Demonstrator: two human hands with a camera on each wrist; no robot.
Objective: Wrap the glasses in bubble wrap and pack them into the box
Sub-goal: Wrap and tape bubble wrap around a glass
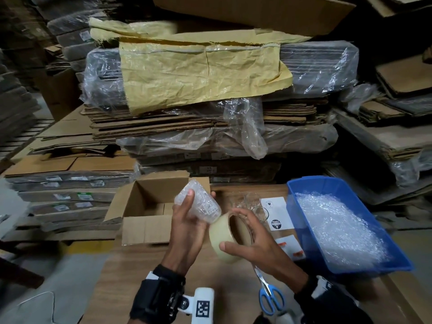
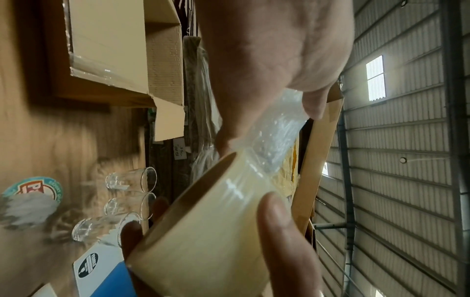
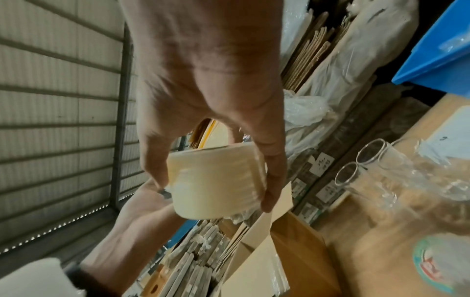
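My left hand (image 1: 198, 196) grips a glass wrapped in bubble wrap (image 1: 205, 209), tilted, above the table beside the open cardboard box (image 1: 149, 230). My right hand (image 1: 231, 229) holds a roll of clear tape (image 1: 216, 235) with its rim against the lower end of the wrapped glass. In the left wrist view the wrapped glass (image 2: 274, 128) meets the tape roll (image 2: 208, 231). In the right wrist view my right hand (image 3: 213, 191) has thumb and fingers around the roll (image 3: 216, 176). Three bare glasses (image 1: 252, 202) stand behind my right hand. What shows of the box's inside is bare.
A blue bin (image 1: 350, 270) of bubble wrap (image 1: 339, 225) stands at the right. Blue-handled scissors (image 1: 268, 295) lie near the front edge. White sticker sheets (image 1: 278, 216) lie beside the glasses. Stacks of flattened cardboard (image 1: 187, 127) rise behind the table.
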